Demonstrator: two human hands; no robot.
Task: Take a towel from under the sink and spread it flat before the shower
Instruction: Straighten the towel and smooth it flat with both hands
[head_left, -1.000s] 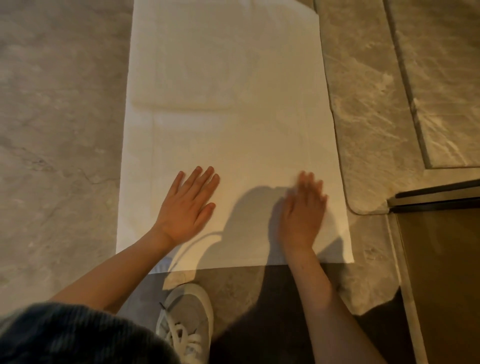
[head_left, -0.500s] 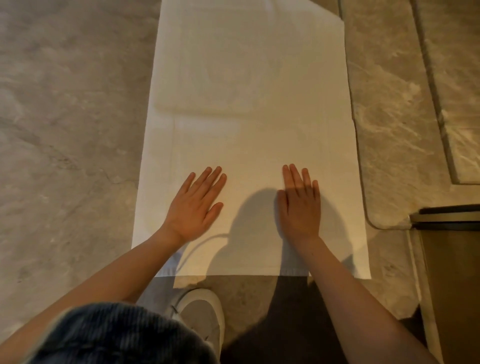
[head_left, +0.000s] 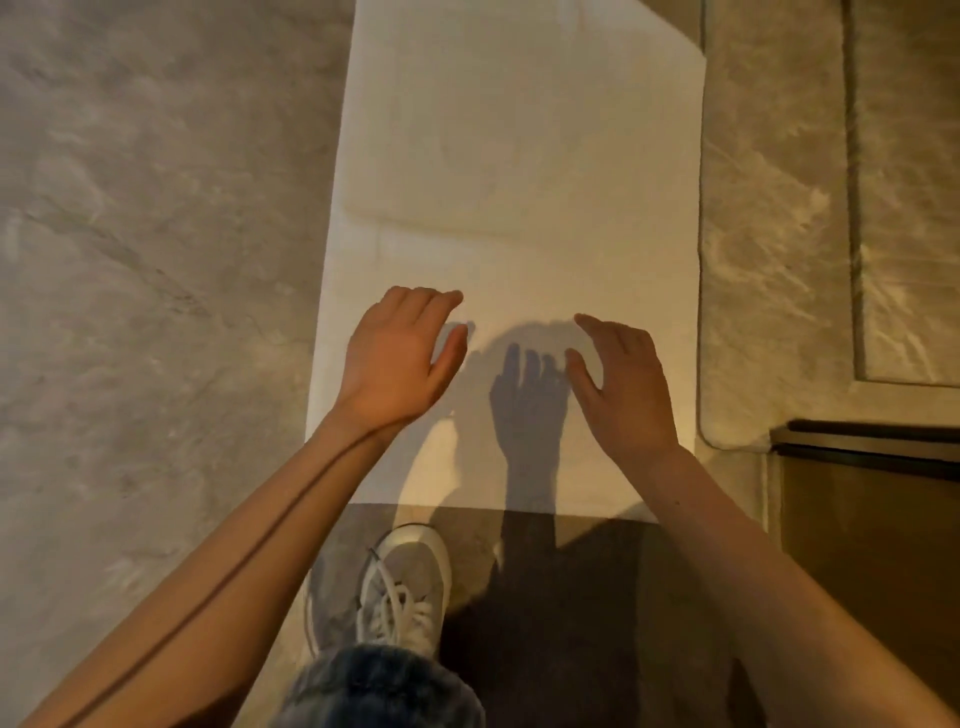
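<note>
A white towel (head_left: 519, 171) lies spread out flat on the grey marble floor, its long side running away from me, with a faint fold crease across its middle. My left hand (head_left: 402, 358) hovers just above the towel's near half, fingers loosely curled and holding nothing. My right hand (head_left: 621, 387) hangs beside it to the right, also lifted off the cloth, empty, fingers apart. Both hands cast shadows on the towel between them.
A raised marble shower step (head_left: 769, 218) with a rounded corner runs along the towel's right edge. A dark door frame and brown panel (head_left: 867, 499) stand at the right. My grey laced shoe (head_left: 405, 587) rests on the floor just before the towel's near edge.
Both hands were pressed flat on the towel; now they have lifted off it with fingers curled. The view has shifted so the towel sits further right.
</note>
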